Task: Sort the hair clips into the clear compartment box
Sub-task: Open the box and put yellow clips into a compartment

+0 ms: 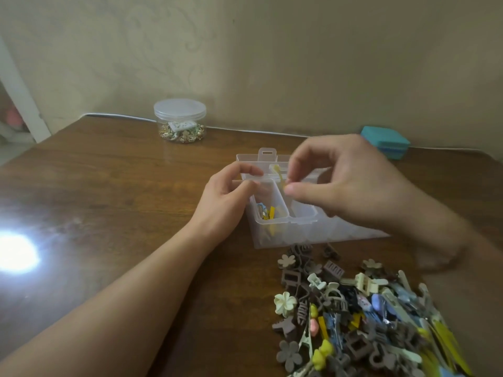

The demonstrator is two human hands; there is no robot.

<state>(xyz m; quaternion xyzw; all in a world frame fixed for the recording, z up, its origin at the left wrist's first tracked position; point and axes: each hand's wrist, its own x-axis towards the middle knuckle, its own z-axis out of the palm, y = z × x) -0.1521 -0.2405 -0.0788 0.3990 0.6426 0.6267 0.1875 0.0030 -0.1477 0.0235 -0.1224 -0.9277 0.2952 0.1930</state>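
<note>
The clear compartment box [275, 238] lies open in the middle of the wooden table. Its left compartment holds a few clips [268, 212], one yellow. My left hand [227, 198] grips the box's left rim with thumb and fingers. Above the box, my right hand [345, 180] pinches a thin yellow hair clip [280, 175] between thumb and fingertips. A big pile of hair clips [362, 319] in brown, cream, yellow and blue lies in front of the box, at the lower right.
A round clear jar [179, 121] with a lid, holding gold-coloured trinkets, stands at the table's back near the wall. A teal case [386, 141] sits at the back right. A bright light glare [16, 253] marks the table's left.
</note>
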